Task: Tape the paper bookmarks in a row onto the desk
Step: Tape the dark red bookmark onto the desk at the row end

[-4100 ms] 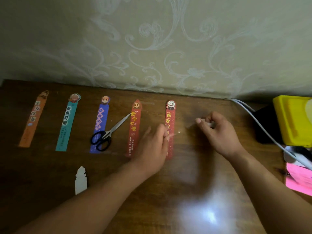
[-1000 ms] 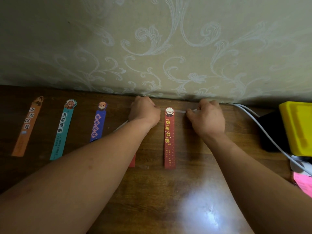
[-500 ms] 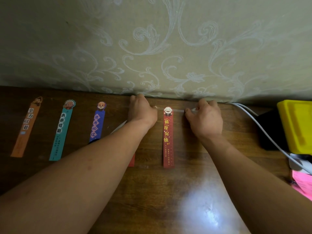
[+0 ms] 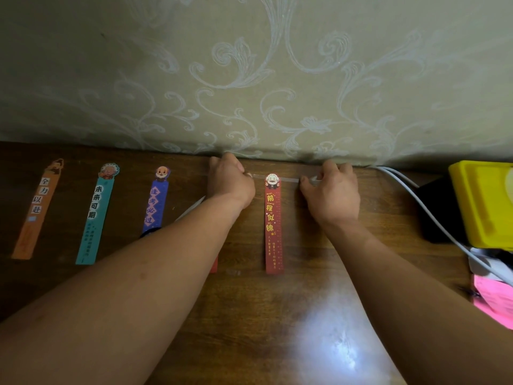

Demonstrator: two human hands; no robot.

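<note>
Right now I have both hands up at twelve o'clock on the surface (image 4: 277,315), close against the patterned wall (image 4: 249,79). The red bookmark (image 4: 273,226) lies flat between them, its long axis running from twelve to six, with its cartoon head toward the wall. A clear tape strip (image 4: 288,180) runs from nine to three across that head.

My left hand (image 4: 231,182) is at nine o'clock of the bookmark's head. Its fingers are curled and its grip is narrow, pinching the left end of the strip. My right hand (image 4: 331,195) is at three o'clock, also in a tight grip, pinching the strip's right end. I cannot tell whether the tape is already pressed onto the wood.

Out toward nine o'clock, three more lie in the row, well apart from each other: the purple bookmark (image 4: 156,201), then the teal bookmark (image 4: 97,218), then the orange bookmark (image 4: 37,209). A second red bookmark (image 4: 213,266) is almost wholly hidden under my left forearm, with only its lower corner showing. A blade of the scissors (image 4: 191,208) pokes out beside that forearm.

At three o'clock on the surface stands a yellow box (image 4: 483,201). A white cable (image 4: 433,218) runs past it, and pink paper (image 4: 494,298) lies at four o'clock.
</note>
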